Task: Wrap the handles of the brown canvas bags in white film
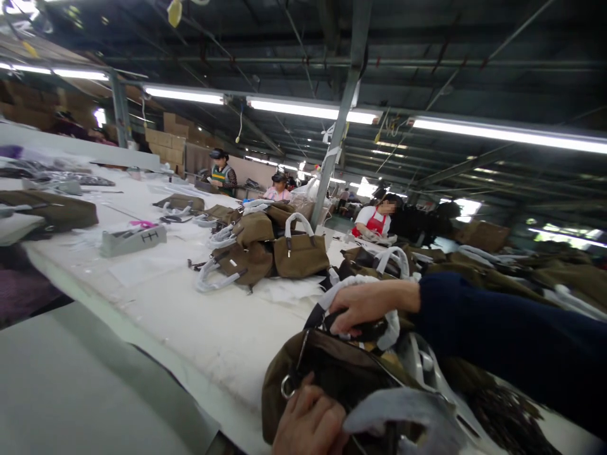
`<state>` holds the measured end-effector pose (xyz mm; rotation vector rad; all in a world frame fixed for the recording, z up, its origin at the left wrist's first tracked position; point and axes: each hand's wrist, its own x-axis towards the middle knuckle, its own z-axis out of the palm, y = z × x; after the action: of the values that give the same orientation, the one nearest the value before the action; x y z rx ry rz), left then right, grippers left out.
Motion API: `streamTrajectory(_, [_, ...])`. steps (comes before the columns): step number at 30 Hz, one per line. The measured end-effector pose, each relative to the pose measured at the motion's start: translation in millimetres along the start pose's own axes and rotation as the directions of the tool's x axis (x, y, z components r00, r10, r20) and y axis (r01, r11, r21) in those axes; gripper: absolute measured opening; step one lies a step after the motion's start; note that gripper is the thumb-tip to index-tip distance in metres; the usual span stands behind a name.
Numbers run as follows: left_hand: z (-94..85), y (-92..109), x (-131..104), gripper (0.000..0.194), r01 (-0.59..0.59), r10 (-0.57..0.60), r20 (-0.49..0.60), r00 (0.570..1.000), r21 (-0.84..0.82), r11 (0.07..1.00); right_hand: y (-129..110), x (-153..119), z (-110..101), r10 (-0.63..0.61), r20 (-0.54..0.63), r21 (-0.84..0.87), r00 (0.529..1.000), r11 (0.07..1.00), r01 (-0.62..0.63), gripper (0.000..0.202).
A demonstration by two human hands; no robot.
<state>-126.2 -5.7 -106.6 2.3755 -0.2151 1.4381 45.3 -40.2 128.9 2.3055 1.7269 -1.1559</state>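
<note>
Taking the long white table (199, 328) as the landmark and reading from its left end, a flat brown bag (52, 212) lies at the far left edge, and just right of it a grey pouch (133, 240) rests on the bare top with a pink scrap (142, 224) behind it. Further along the middle of the table sits a heap of brown handbags (258, 249) with white wrapped handles, one of them standing upright. Beyond the table's far side three workers are at their places: one in a green vest (222, 173), one in pink (277, 188) and one in a red apron (375, 220), with a slanting steel post (337, 136) rising between them. At the table's near edge, toward its right end, lies the brown handbag (327, 373) the person is working on, its metal ring (287, 387) showing on the left side. The left hand (310, 423) presses on the bag's near side at the bottom of the view, fingers curled against the fabric beside a piece of grey wrapping (403, 414); whether it clamps anything cannot be told. The right hand (363, 306), coming in from the right in a dark blue sleeve (497, 347), is closed around the bag's white wrapped handle (344, 287) above the bag's opening. More brown bags (559, 278) pile up at the table's right end
</note>
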Motion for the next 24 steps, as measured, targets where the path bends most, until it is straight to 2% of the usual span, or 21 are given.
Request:
streamTrajectory(2, [-2.6,-3,4,0.011,-0.021,0.022,0.042,0.999,-0.030,0.999,4,-1,2,-0.007,-0.007,0.315,1.000,0.949,0.009,0.029])
streamTrajectory(4, [-5.9,-6,9,0.010,-0.017,0.023,0.083,0.996,-0.069,0.997,7,-4,5,0.001,-0.093,0.587,0.996,0.808,0.054,0.028])
streamTrajectory(6, [-8.7,-8,14,0.008,0.020,-0.010,0.099,0.995,-0.099,0.995,7,-10,8,0.038,-0.177,0.751,0.983,0.651,0.110,0.029])
streamTrajectory(9, [-11.3,-10,21,0.009,0.063,-0.047,0.110,0.993,-0.145,0.987,2,-26,12,0.015,-0.281,0.839,0.960,0.489,0.238,0.035])
streamTrajectory(12, [-13.2,-10,26,0.011,0.096,-0.070,0.140,0.988,-0.190,0.977,2,-40,17,-0.090,-0.360,0.824,0.929,0.435,0.362,0.039])
streamTrajectory(14, [-14.8,-10,28,0.012,0.113,-0.079,0.161,0.984,-0.215,0.970,6,-44,23,-0.151,-0.426,0.754,0.892,0.485,0.442,0.038])
streamTrajectory(16, [-16.8,-10,29,0.014,0.112,-0.069,0.181,0.981,-0.241,0.964,13,-41,32,-0.194,-0.439,0.616,0.877,0.646,0.451,0.037])
streamTrajectory(18, [-19.4,-9,29,0.017,0.104,-0.050,0.200,0.979,-0.265,0.959,22,-31,45,-0.201,-0.366,0.404,0.909,0.845,0.350,0.034])
streamTrajectory(20, [-22.4,-8,27,0.018,0.084,-0.021,0.216,0.976,-0.287,0.954,33,-14,61,-0.210,-0.310,0.096,0.927,0.963,0.250,0.027])
streamTrajectory(22, [-25.6,-8,25,0.020,0.069,0.003,0.233,0.972,-0.300,0.952,45,3,80,-0.299,-0.289,-0.245,0.909,0.941,0.232,0.020])
streamTrajectory(24, [-28.6,-9,22,0.021,0.069,0.013,0.256,0.966,-0.309,0.949,56,17,97,-0.409,-0.249,-0.444,0.878,0.854,0.272,0.014])
